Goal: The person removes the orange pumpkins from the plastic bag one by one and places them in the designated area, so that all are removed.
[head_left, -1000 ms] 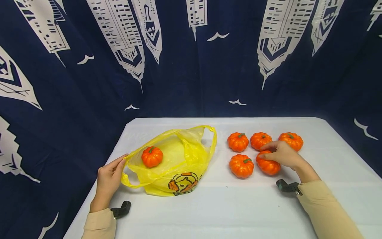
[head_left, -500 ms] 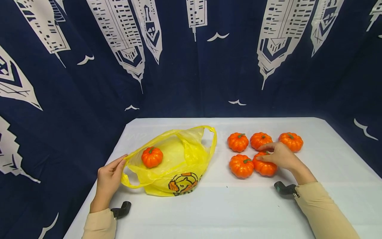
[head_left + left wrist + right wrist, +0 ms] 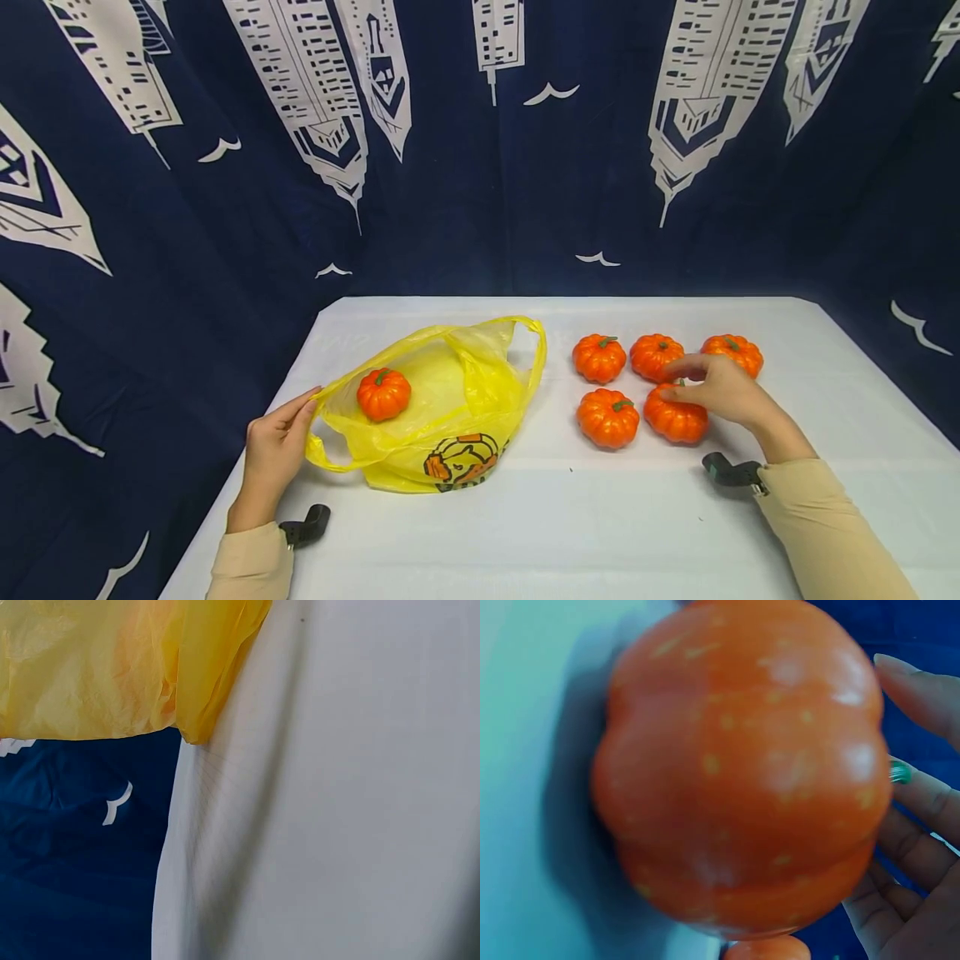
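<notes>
My left hand [image 3: 273,450] pinches the left edge of a yellow plastic bag [image 3: 420,442] between thumb and fingers, with its mouth spread. An orange toy pumpkin [image 3: 384,394] lies inside. In the left wrist view only the bag [image 3: 82,675] shows, not the hand. On the right, my right hand [image 3: 723,392] is over the near right pumpkin [image 3: 677,419], which sits with its green stem up. The right wrist view has that pumpkin [image 3: 742,772] large and blurred, thumb and fingers [image 3: 919,859] spread loosely around its stem side, thumb tip at its edge.
Beside that pumpkin stands another one [image 3: 607,419]. Behind them is a row of three: left [image 3: 598,360], middle [image 3: 654,358], and right [image 3: 735,352], partly behind the hand. A white cloth covers the table [image 3: 570,533]; a navy printed curtain [image 3: 502,192] hangs behind.
Under my right hand the pumpkin shifted left against its neighbour, then back right, leaving a small gap. It went from tilted to stem up. The left hand and bag stayed still.
</notes>
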Tool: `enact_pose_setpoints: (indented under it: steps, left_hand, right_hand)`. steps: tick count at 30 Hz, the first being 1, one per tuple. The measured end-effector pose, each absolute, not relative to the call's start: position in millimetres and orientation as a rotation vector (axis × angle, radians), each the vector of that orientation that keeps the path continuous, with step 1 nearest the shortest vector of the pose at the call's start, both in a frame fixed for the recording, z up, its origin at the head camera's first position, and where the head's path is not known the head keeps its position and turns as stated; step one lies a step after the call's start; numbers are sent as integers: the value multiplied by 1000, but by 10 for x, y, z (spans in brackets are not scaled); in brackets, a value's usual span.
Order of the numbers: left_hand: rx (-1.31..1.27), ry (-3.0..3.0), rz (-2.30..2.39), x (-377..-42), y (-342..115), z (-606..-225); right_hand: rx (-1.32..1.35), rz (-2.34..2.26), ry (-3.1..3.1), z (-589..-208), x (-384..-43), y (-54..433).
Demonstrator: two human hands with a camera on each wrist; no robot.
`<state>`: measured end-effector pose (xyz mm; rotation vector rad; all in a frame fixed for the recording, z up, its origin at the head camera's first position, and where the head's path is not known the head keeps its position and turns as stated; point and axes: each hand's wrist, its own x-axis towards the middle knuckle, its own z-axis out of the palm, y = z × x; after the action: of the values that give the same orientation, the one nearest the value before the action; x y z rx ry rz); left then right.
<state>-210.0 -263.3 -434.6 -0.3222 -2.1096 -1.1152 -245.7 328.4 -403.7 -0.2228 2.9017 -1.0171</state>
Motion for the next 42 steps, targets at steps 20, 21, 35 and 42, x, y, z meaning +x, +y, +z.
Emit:
enact_pose_setpoints:
  steps: [20,21,35,42]
  left_hand:
    - [-363,-2087,-1087,-2110,-2661,-4351]
    - [-360,-2087,-1087,-2111,-2662,-4353]
    - [-349,-2094,-1051,-2130,-2651,-4361]
    - [-349,-2102,-1048,-2140,-2662,-4372]
  right_hand:
    - [-442,-1142,2834,-3589,-2439,2769]
    - [-462,-1158,2813,-3567,-2452,2725]
    - [-712,-1217,2534,-3373,-2757,2009]
    - [-904,-1220,2414,-3291,-2967,1647]
